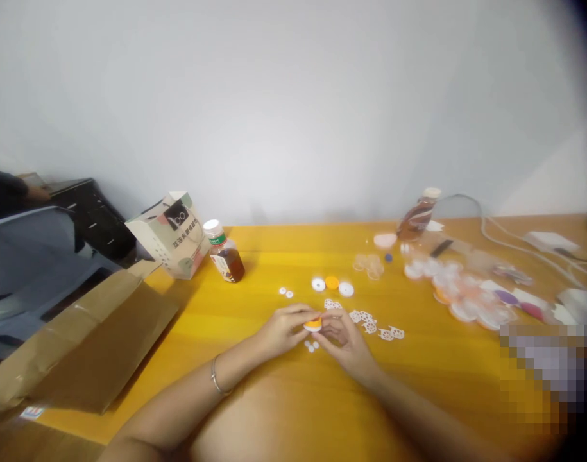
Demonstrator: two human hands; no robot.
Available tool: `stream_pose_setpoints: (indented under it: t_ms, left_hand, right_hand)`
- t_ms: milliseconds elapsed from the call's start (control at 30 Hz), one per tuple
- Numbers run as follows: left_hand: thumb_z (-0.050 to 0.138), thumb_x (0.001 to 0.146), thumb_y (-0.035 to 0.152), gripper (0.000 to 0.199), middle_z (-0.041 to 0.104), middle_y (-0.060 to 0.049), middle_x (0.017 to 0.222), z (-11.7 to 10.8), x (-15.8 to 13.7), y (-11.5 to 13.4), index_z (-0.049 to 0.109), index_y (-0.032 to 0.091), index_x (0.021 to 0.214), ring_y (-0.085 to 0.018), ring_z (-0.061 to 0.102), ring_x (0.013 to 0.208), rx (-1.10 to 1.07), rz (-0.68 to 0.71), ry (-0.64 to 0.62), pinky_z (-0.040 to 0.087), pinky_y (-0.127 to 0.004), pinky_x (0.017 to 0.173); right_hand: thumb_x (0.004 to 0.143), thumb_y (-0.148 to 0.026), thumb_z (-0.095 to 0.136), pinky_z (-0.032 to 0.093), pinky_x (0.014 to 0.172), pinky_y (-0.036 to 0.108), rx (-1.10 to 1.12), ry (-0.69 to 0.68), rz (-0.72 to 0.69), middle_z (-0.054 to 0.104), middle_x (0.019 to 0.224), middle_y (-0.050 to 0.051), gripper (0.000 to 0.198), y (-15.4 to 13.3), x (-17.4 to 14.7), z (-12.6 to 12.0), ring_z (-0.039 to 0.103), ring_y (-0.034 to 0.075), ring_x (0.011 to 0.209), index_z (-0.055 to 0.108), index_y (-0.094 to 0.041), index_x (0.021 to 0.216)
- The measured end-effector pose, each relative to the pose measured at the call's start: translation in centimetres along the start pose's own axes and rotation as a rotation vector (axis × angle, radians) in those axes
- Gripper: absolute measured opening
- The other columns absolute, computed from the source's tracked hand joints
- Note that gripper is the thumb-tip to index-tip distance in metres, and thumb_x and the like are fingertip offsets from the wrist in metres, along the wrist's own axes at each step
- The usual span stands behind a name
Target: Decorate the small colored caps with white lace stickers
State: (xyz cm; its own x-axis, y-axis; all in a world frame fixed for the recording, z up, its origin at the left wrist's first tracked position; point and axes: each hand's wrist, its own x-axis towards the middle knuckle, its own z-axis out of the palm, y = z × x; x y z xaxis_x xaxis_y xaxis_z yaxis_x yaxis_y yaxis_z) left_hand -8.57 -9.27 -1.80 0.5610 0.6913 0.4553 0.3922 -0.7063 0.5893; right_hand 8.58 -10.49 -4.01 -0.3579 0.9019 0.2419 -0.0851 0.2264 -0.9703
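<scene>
Above the table [432, 385], the orange-and-white round piece [313, 325] is pinched between fingertips of left hand [282, 330] and right hand [345, 341], seeming light, stiff, rather smooth, so best held by its rim

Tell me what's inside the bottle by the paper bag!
Reddish-brown liquid shows in the bottle. Its label hides part of the inside, and the white cap covers the top.

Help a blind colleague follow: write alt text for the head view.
Left hand and right hand hold an orange-and-white disc over a yellow table. More discs and white cutouts lie nearby; a bottle and bag stand to the left.
</scene>
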Motion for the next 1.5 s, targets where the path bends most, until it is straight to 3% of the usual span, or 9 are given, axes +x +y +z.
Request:
stream_pose_setpoints:
  t_ms: [300, 500, 633, 700, 800, 967, 1100, 1267, 1500]
  left_hand:
    - [0.048, 0.081, 0.021, 0.039, 0.052, -0.009, 0.112, -1.7, 0.6, 1.6, 0.046, 0.02, 0.12, -0.016, 0.05, 0.102, -0.061, -0.03, -0.14, 0.041, -0.029, 0.091]
    - [0.048, 0.082, 0.026, 0.032, 0.055, -0.008, 0.107, -1.8, 0.6, 0.5, 0.053, 0.02, 0.113, -0.016, 0.052, 0.098, -0.098, -0.118, -0.155, 0.042, -0.029, 0.087]
    - [0.047, 0.082, 0.023, 0.034, 0.054, -0.008, 0.11, -0.8, 0.2, -0.4, 0.05, 0.019, 0.116, -0.016, 0.052, 0.1, 0.044, -0.114, -0.142, 0.042, -0.029, 0.089]
    - [0.046, 0.082, 0.021, 0.037, 0.053, -0.008, 0.113, -0.4, 0.0, -0.8, 0.048, 0.019, 0.118, -0.016, 0.052, 0.101, 0.107, -0.101, -0.153, 0.042, -0.028, 0.089]
    - [0.046, 0.08, 0.016, 0.04, 0.053, -0.007, 0.114, 0.2, -0.1, -1.2, 0.045, 0.02, 0.119, -0.016, 0.052, 0.102, 0.136, -0.092, -0.162, 0.042, -0.028, 0.089]
    - [0.047, 0.076, 0.011, 0.044, 0.054, -0.006, 0.113, 0.4, -0.1, -1.4, 0.046, 0.02, 0.119, -0.015, 0.053, 0.1, 0.092, -0.099, -0.162, 0.042, -0.027, 0.088]
    - [0.048, 0.075, 0.01, 0.044, 0.054, -0.007, 0.115, 0.3, 0.0, -1.2, 0.047, 0.018, 0.118, -0.015, 0.052, 0.102, 0.037, -0.086, -0.169, 0.042, -0.027, 0.089]
    - [0.049, 0.074, 0.013, 0.041, 0.053, -0.008, 0.117, 0.4, -0.1, -1.2, 0.05, 0.018, 0.115, -0.016, 0.051, 0.106, 0.006, -0.102, -0.156, 0.04, -0.03, 0.092]
    - [0.049, 0.077, 0.018, 0.035, 0.055, -0.008, 0.115, 0.6, -0.1, -0.8, 0.053, 0.017, 0.111, -0.016, 0.052, 0.105, 0.002, -0.107, -0.161, 0.042, -0.028, 0.09]
  right_hand:
    - [0.076, -0.034, 0.058, 0.05, 0.073, 0.031, 0.03, 0.012, 0.046, 0.06, 0.078, 0.0, 0.029, 0.2, 0.4, -0.4, 0.061, 0.014, 0.075, 0.037, -0.024, 0.093]
    - [0.074, -0.036, 0.059, 0.049, 0.072, 0.032, 0.007, 0.013, 0.026, 0.062, 0.076, 0.001, 0.027, 0.0, 0.6, -0.7, 0.062, 0.016, 0.075, 0.04, -0.023, 0.089]
    - [0.079, -0.042, 0.05, 0.047, 0.053, 0.027, -0.111, 0.289, -0.038, 0.062, 0.066, 0.002, 0.022, -0.5, 1.4, -3.1, 0.058, 0.014, 0.055, 0.045, -0.021, 0.082]
    - [0.08, -0.044, 0.046, 0.046, 0.052, 0.025, -0.212, 0.442, -0.041, 0.06, 0.066, 0.002, 0.024, -0.9, 2.2, -4.9, 0.055, 0.013, 0.055, 0.048, -0.02, 0.078]
    - [0.078, -0.045, 0.046, 0.044, 0.054, 0.025, -0.439, 0.485, -0.024, 0.058, 0.063, 0.002, 0.027, -1.3, 3.2, -7.3, 0.054, 0.014, 0.056, 0.05, -0.019, 0.072]
    - [0.074, -0.04, 0.048, 0.039, 0.05, 0.025, -0.878, 0.252, 0.049, 0.058, 0.055, 0.0, 0.023, -1.3, 3.7, -9.4, 0.052, 0.015, 0.051, 0.053, -0.02, 0.064]
    - [0.073, -0.034, 0.047, 0.037, 0.047, 0.024, -1.001, 0.126, 0.076, 0.057, 0.053, 0.0, 0.02, -1.2, 3.6, -10.7, 0.052, 0.015, 0.049, 0.053, -0.021, 0.059]
    - [0.069, -0.035, 0.052, 0.035, 0.042, 0.023, -0.942, -0.01, 0.198, 0.057, 0.05, -0.001, 0.016, -1.4, 3.3, -11.7, 0.049, 0.013, 0.044, 0.056, -0.021, 0.062]
    - [0.066, -0.034, 0.057, 0.035, 0.037, 0.021, -0.762, -0.132, 0.349, 0.057, 0.048, -0.002, 0.015, -2.1, 2.7, -10.2, 0.048, 0.011, 0.039, 0.056, -0.02, 0.062]
